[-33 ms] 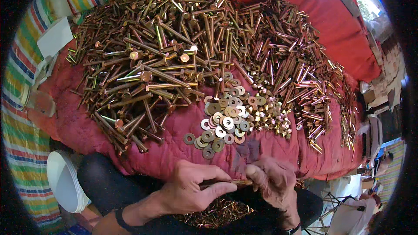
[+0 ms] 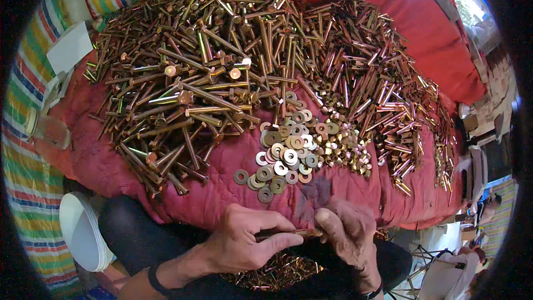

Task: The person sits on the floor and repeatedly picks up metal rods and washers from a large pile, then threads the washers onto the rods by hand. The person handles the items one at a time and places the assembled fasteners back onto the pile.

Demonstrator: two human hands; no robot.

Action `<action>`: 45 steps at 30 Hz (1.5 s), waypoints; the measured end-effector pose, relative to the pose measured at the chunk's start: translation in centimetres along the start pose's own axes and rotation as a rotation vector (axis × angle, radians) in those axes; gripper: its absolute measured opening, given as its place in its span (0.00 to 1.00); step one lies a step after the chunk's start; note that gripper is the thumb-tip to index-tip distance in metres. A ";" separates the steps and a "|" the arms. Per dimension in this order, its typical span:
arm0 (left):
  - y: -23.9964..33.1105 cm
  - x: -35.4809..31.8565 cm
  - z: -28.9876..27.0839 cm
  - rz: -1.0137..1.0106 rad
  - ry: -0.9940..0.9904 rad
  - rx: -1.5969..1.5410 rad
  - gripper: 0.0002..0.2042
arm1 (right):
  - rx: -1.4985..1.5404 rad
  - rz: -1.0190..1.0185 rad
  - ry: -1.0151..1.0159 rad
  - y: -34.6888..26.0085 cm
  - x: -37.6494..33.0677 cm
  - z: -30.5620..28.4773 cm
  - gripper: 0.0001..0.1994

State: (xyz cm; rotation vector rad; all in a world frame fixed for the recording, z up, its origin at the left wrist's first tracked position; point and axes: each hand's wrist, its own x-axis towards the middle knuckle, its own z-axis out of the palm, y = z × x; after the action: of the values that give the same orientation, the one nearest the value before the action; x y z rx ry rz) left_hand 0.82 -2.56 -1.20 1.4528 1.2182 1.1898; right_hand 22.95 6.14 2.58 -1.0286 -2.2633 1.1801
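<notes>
Low in front of me, my left hand (image 2: 240, 238) is closed, pinching a brassy bolt (image 2: 306, 233) between thumb and fingers. The bolt lies roughly level, pointing right. At its right end my right hand (image 2: 351, 238) is closed, thumb and curled fingers against the tip; whether a small part sits there is hidden. Just beyond the hands lies a heap of flat round washers (image 2: 280, 169), some silvery, some dull bronze. Right of it sits a cluster of small golden nut-like pieces (image 2: 345, 147).
A big pile of long hex-head bolts (image 2: 194, 78) covers the far left of the red padded cloth (image 2: 222, 191). Slim metal tubes (image 2: 383, 89) are heaped at the right. More metal pieces (image 2: 275, 274) lie below my hands. Stacked white round containers (image 2: 83, 232) stand at the left.
My right hand has shifted very slightly at the bolt's end, its thumb a little to the right. The left hand and the piles look the same.
</notes>
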 end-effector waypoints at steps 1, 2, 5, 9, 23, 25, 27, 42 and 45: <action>0.0 0.0 0.0 -0.055 0.015 -0.034 0.05 | 0.074 -0.006 0.018 0.1 0.1 0.0 0.14; 0.1 0.0 -0.1 -0.117 0.027 -0.064 0.05 | 0.129 0.018 0.033 0.2 0.1 -0.1 0.15; 0.1 -0.1 -0.5 -0.182 0.062 -0.148 0.06 | 0.122 -0.153 0.120 0.7 0.6 -0.2 0.19; 0.0 -0.2 -0.7 -0.258 0.017 -0.194 0.07 | -0.049 -0.357 0.104 1.0 0.9 -0.3 0.22; 0.3 -0.1 -0.7 -0.253 0.017 -0.288 0.06 | -0.069 -0.325 -0.014 0.5 0.9 -0.4 0.18; 0.4 0.0 -0.7 -0.262 0.006 -0.300 0.06 | -0.008 -0.214 -0.054 0.6 0.7 -0.3 0.17; 0.4 0.0 -0.9 -0.305 -0.035 -0.323 0.07 | 0.041 -0.093 -0.101 0.5 0.5 -0.3 0.15; 0.3 0.1 -1.1 -0.440 -0.047 -0.521 0.07 | -0.054 -0.376 0.002 1.0 1.0 -0.4 0.19; 0.4 0.2 -1.1 -0.418 -0.054 -0.487 0.07 | -0.061 -0.307 -0.055 0.8 0.7 -0.3 0.19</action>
State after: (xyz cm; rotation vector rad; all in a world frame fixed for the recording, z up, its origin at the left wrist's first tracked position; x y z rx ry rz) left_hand -0.15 -2.34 -0.60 0.8167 1.0354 1.0514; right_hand 23.10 7.14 2.09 -0.6441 -2.4056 1.0261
